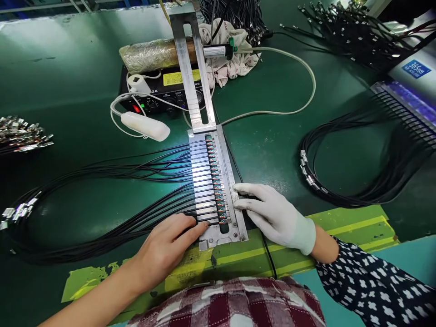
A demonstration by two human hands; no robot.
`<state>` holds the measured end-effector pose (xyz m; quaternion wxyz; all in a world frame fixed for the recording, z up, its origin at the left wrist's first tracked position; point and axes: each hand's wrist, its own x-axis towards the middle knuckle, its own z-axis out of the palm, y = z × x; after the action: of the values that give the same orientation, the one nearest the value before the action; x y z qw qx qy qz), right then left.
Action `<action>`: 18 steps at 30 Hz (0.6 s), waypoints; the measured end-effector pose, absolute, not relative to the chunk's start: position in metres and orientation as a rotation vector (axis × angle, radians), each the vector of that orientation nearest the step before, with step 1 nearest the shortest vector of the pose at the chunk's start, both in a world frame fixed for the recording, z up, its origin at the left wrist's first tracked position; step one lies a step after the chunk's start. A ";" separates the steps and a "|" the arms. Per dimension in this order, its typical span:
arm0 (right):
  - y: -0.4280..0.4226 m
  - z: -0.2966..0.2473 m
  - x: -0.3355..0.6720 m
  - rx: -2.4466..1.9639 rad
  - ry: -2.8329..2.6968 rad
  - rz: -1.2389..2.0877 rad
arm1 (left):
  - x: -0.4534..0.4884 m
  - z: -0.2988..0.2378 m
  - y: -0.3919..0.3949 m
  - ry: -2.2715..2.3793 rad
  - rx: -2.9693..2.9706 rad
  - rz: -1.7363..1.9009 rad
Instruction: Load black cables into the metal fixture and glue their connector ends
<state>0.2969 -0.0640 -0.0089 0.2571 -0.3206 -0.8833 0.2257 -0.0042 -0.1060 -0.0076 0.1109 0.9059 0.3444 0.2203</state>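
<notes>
A metal clamp plate [218, 181] lies on a green tabletop [68, 81], holding a row of thin black cables [112, 181] that fan out to the left. The bare left hand [166, 245] rests flat on the cables at the plate's near left corner, fingers [194, 229] released and grasping nothing. The white-gloved right hand [272, 215] presses flat on the plate's right edge, fingers open. Behind the plate sits a black control box [160, 93]; a coiled cable bundle [357, 168] lies well to the right.
</notes>
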 end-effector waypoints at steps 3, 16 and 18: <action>-0.064 -0.009 0.297 -0.873 -2.394 0.604 | -0.003 -0.008 -0.104 0.983 2.676 0.620; -0.064 -0.009 0.297 -0.874 -2.398 0.619 | 0.004 0.005 -0.100 1.003 2.692 0.640; -0.064 -0.009 0.296 -0.875 -2.397 0.619 | 0.003 0.005 -0.104 1.005 2.772 0.632</action>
<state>0.2963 -0.0636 -0.0087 0.2552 -0.3223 -0.8827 0.2278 0.0032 -0.1035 0.0046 0.0631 0.9175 0.3325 0.2090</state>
